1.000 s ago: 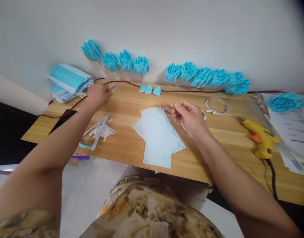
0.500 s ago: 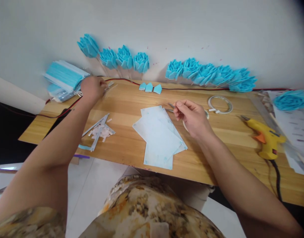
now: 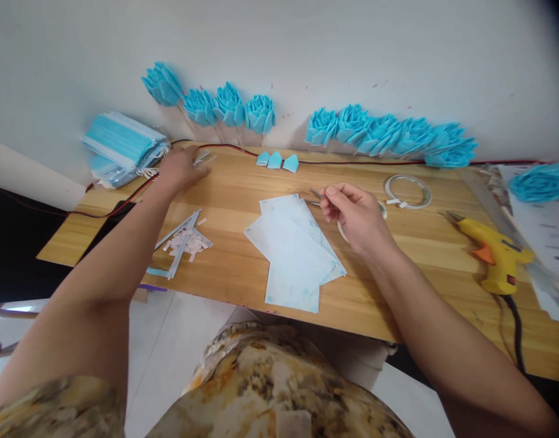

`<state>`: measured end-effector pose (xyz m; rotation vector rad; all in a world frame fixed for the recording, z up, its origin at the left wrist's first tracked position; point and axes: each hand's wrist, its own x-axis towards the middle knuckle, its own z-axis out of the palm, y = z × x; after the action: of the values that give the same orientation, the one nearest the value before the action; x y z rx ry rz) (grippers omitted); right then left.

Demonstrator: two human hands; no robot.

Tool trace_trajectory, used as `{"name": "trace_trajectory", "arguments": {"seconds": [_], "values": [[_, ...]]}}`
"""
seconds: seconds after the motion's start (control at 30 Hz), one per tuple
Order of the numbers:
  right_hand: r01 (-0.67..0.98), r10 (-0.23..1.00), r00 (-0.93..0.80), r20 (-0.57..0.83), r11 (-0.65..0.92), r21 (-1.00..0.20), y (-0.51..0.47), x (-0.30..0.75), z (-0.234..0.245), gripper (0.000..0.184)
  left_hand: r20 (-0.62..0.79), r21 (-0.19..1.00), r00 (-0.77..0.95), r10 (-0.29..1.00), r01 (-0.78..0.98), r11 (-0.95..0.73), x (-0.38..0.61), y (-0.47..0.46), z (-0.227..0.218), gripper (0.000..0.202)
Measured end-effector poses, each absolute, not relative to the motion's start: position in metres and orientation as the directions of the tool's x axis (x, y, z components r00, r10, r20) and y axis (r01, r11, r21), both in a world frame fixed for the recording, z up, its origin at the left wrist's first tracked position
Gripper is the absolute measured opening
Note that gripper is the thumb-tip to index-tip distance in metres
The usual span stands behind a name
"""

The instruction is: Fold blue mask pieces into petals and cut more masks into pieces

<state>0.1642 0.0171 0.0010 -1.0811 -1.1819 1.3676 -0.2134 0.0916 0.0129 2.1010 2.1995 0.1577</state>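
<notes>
Table (image 3: 233,207) of light wood, set along a pale wall (image 3: 279,42), with whitish floor (image 3: 156,340) showing below its near edge. Blue flowers (image 3: 261,114) stand by the wall in two groups, and a red and black cable (image 3: 231,146) runs along the back. Masks (image 3: 119,141) are piled at the left end; a yellow glue gun (image 3: 502,255) lies toward the right, near a pale ring (image 3: 429,193).

From where I stand, the right grip (image 3: 352,210) is pinched around a tool (image 3: 314,203), two grey tips poking out leftward, slightly apart, the rest hidden by the hand. Overlapping sheets (image 3: 292,255) lie just beside those tips, nearer the person. The left grip (image 3: 181,167) is loosely spread, back upward, beside some strips (image 3: 202,157); I can't tell whether it touches them. Scraps (image 3: 191,243) lie nearer the person than that grip, and three petals (image 3: 274,160) sit between the two grips, toward the back.
</notes>
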Motion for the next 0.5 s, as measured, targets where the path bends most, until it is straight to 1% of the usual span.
{"name": "trace_trajectory", "arguments": {"seconds": [0.07, 0.17, 0.27, 0.4, 0.5], "values": [[-0.115, 0.993, -0.113, -0.018, -0.031, -0.993, 0.017, 0.164, 0.0, 0.019, 0.021, 0.111, -0.109, 0.994, 0.988, 0.106, -0.211, 0.09, 0.014, 0.054], [-0.114, 0.993, -0.115, -0.017, -0.03, -0.993, 0.018, 0.165, -0.001, 0.018, 0.033, 0.106, -0.09, 0.995, 0.991, 0.086, -0.211, 0.09, 0.013, 0.05], [-0.112, 0.993, -0.12, -0.011, -0.025, -0.993, 0.019, 0.165, -0.002, 0.018, 0.063, 0.133, -0.103, 0.993, 0.987, 0.094, -0.213, 0.093, 0.008, 0.05], [-0.119, 0.992, -0.128, 0.0, -0.016, -0.993, 0.02, 0.166, -0.004, 0.019, 0.066, 0.111, -0.135, 0.989, 0.986, 0.127, -0.216, 0.097, 0.002, 0.053], [-0.137, 0.991, -0.134, 0.0, -0.019, -0.99, 0.019, 0.165, -0.004, 0.019, 0.076, 0.12, -0.135, 0.988, 0.985, 0.126, -0.215, 0.097, 0.002, 0.054]]}}
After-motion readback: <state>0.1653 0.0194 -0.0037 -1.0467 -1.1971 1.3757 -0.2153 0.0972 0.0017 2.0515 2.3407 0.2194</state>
